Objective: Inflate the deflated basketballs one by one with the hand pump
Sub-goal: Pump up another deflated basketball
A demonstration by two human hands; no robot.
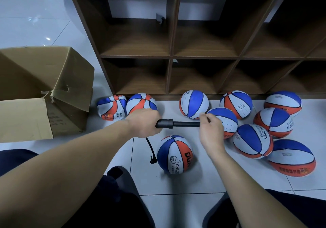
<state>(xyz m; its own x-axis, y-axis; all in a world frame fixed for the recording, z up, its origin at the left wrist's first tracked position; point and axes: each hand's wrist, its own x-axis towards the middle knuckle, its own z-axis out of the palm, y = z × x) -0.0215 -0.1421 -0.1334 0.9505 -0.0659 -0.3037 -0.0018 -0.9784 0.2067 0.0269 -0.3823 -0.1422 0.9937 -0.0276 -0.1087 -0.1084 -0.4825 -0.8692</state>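
Pump (178,123) is held level above the tiled floor (176,183), between both hands. Left hand (143,122) is wrapped round the thicker barrel end; its fingers are hidden under the palm, so the grip is read only from the curl. Right hand (210,130) is closed on the far end of the thin rod; the handle there is hidden behind the fingers and cannot be made out. Black hose (150,148) is seen dropping from under the left hand, ending at a small connector just beside the nearest ball (174,154); whether it touches the ball cannot be told.

Nearest ball is printed "CHILD…" with a thumbs-up logo, the word cut off by the curve, plus orange-panel letters too skewed to read. Balls at right (253,140) are marked "CHILDREN" with small Chinese text, mostly illegible. Two crumpled, deflated balls (112,107) are set against the shelf base at left, one bearing Chinese characters. One ball (224,120) is partly covered by the right hand. Rightmost balls are stacked close, touching.

Wooden cubby shelf (194,56) is cut off at top and right. Cardboard box (44,90) is cropped at the left edge, faint print on its side unreadable. Dark trouser legs are cropped at the bottom.
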